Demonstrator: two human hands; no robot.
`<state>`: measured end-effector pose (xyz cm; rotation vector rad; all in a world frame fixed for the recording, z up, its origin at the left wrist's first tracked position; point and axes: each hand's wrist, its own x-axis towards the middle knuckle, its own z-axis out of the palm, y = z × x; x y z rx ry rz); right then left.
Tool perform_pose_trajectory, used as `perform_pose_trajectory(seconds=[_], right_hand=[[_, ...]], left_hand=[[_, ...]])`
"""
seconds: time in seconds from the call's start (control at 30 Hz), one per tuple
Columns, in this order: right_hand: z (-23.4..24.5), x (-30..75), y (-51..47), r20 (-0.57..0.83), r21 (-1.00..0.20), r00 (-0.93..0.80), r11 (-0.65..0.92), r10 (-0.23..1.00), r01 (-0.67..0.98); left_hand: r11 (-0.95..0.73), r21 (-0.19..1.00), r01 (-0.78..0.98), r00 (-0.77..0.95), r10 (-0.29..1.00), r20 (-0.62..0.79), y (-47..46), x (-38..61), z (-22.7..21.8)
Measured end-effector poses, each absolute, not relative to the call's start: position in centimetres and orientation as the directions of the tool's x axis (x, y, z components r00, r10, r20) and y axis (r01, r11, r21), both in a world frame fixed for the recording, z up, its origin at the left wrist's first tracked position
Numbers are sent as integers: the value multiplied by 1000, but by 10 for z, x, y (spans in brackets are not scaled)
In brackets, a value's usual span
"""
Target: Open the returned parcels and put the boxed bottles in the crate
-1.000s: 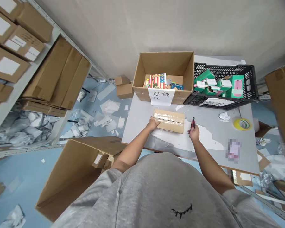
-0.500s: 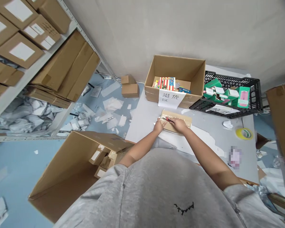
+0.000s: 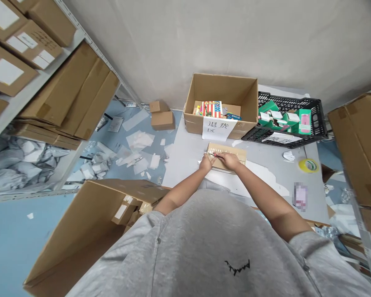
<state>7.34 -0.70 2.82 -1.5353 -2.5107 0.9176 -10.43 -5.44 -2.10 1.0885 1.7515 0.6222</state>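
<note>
A small taped cardboard box [image 3: 239, 153] lies on the table in front of me. My left hand [image 3: 206, 162] is closed on its left front corner. Closed around a slim red-and-black box cutter [image 3: 215, 155], my right hand [image 3: 230, 161] rests over the top of the box. The cutter points left across the clear tape, close to my left fingers. Its tip is too small to make out. White paper sheets [image 3: 259, 177] lie under and beside the box.
Behind stand an open carton [image 3: 222, 95] holding books and a black crate [image 3: 315, 119] of green boxes. A yellow tape roll [image 3: 308, 166] lies at the right. A large open carton [image 3: 77, 231] stands at the left, near shelves of boxes [image 3: 43, 45] and paper scraps [image 3: 140, 140].
The view has shifted slightly, so the surroundings sit further left. Both hands stay at the small box, with the cutter still at its taped top.
</note>
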Motion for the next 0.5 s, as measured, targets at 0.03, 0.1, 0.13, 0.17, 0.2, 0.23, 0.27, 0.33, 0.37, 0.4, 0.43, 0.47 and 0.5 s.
perform_pose_trajectory(seconds=[0.03, 0.1, 0.13, 0.17, 0.2, 0.23, 0.27, 0.33, 0.37, 0.4, 0.43, 0.47, 0.5], right_hand=[[29, 73, -8, -254, -501, -498, 328, 829, 801], [32, 71, -8, -278, -446, -489, 340, 827, 828], [33, 70, -8, -295, -406, -487, 353, 822, 843], [35, 70, -9, -316, -363, -483, 366, 816, 857], [37, 69, -9, -340, -321, -477, 377, 811, 869], [39, 68, -9, -362, -284, -467, 382, 807, 880], [40, 67, -9, -381, -252, -455, 383, 805, 889], [44, 66, -10, -405, -202, -425, 374, 810, 905], [45, 66, -12, -411, -180, -408, 366, 815, 913], [46, 67, -13, -416, -157, -390, 358, 821, 920], [47, 70, -15, -420, -134, -373, 350, 827, 927], [48, 73, -18, -425, -109, -352, 338, 834, 935], [49, 79, -20, -431, -84, -326, 322, 842, 943]], left_hand=[[476, 780, 405, -153, 877, -456, -54, -104, -20], [471, 761, 445, -144, 877, -458, -53, -104, -18], [467, 749, 470, -140, 877, -459, -53, -103, -17], [464, 736, 493, -138, 877, -460, -53, -103, -16], [462, 725, 511, -139, 877, -460, -53, -103, -15], [463, 717, 521, -143, 876, -462, -53, -102, -14], [465, 712, 526, -146, 874, -463, -53, -102, -13], [473, 702, 533, -152, 870, -470, -53, -102, -11], [477, 695, 538, -154, 866, -475, -53, -102, -11], [482, 690, 540, -156, 863, -480, -53, -103, -11], [486, 687, 540, -160, 861, -483, -53, -103, -11], [489, 687, 537, -163, 860, -484, -53, -103, -12], [492, 691, 530, -169, 860, -482, -53, -104, -12]])
